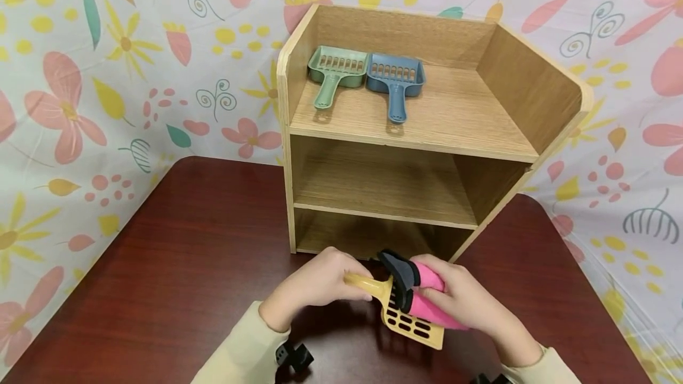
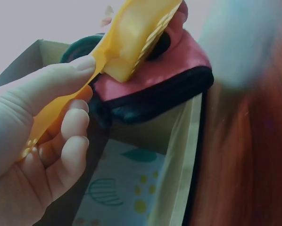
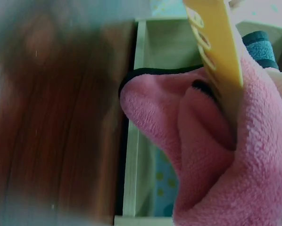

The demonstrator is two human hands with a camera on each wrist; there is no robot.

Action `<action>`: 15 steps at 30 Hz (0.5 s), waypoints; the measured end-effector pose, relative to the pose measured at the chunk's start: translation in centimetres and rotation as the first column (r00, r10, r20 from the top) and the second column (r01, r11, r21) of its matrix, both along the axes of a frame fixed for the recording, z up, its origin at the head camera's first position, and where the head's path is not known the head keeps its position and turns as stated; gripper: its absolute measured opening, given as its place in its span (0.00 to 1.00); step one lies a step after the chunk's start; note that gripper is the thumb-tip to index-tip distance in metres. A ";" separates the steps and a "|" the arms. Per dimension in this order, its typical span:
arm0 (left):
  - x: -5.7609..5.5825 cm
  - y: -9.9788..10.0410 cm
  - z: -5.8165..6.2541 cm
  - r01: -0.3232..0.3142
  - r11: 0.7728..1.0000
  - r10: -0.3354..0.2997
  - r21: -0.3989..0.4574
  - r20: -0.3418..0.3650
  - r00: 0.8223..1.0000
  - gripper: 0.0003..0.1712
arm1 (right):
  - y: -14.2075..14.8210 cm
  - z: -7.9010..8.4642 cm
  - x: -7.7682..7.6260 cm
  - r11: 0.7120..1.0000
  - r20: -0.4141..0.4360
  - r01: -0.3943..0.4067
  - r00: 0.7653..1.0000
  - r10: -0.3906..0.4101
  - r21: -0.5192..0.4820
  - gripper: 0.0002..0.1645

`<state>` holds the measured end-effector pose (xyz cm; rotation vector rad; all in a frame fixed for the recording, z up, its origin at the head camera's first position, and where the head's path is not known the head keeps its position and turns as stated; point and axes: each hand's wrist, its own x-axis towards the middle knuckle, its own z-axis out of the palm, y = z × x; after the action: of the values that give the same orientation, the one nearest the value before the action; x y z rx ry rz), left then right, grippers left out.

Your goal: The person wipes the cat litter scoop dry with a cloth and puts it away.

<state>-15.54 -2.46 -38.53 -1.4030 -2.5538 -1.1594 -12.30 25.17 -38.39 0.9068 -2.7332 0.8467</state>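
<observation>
My left hand grips a yellow litter scoop by its handle, low in front of the shelf unit. The scoop's slotted head points toward the lower right in the head view. In my right hand is a pink fleecy cloth with a dark grey side and black edging. The cloth is folded over the scoop's head and covers part of the slots. In the left wrist view, thumb and curled fingers close around the scoop handle. From the right wrist, the cloth lies against both sides of the scoop head.
A wooden shelf unit stands behind my hands on a dark red-brown table. Its top shelf holds a green litter scoop and a blue one, side by side at the left. A floral-print sheet hangs behind.
</observation>
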 end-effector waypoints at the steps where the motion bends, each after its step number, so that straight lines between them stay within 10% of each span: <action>1: -0.1 -0.1 0.0 -0.011 1.000 0.011 0.002 -0.010 1.000 0.09 | 0.2 0.0 -0.1 1.000 -0.009 0.010 1.000 -0.010 -0.004 0.28; 15: 0.1 0.2 -0.1 0.013 1.000 -0.012 -0.007 0.123 0.992 0.08 | 0.4 -0.2 0.2 0.998 0.059 -0.037 0.997 0.040 -0.045 0.26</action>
<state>-15.43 -2.26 -38.59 -1.3940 -2.6371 -1.2781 -12.07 25.55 -38.62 0.9431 -2.7439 0.9525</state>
